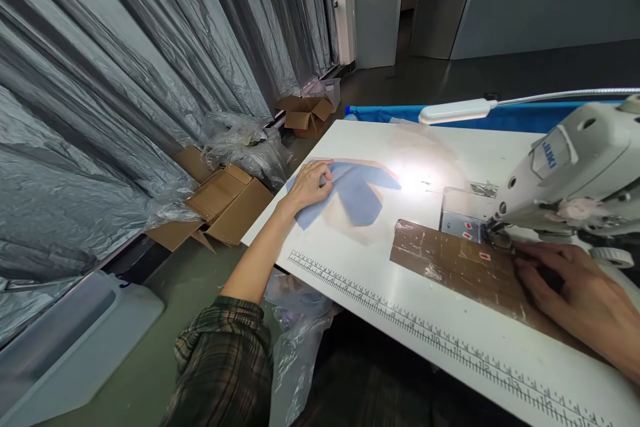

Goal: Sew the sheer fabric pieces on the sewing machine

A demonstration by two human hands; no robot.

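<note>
My left hand (pixel 311 184) reaches to the far left of the white sewing table (pixel 380 293) and pinches the edge of a blue fabric piece (pixel 357 195), which lies on a stack of pale fabric. My right hand (pixel 570 290) rests on a brown cardboard sheet (pixel 450 263) taped to the table, just in front of the sewing machine (pixel 575 173). Its fingers are curled close to the needle area (pixel 493 230); what they hold, if anything, is hidden.
A lamp (pixel 457 111) on a flexible arm shines on the table. A printed ruler (pixel 380 300) runs along the table's front edge. Cardboard boxes (pixel 227 203) and plastic bags lie on the floor at the left, against grey plastic-covered walls. A door (pixel 377 3) stands far back.
</note>
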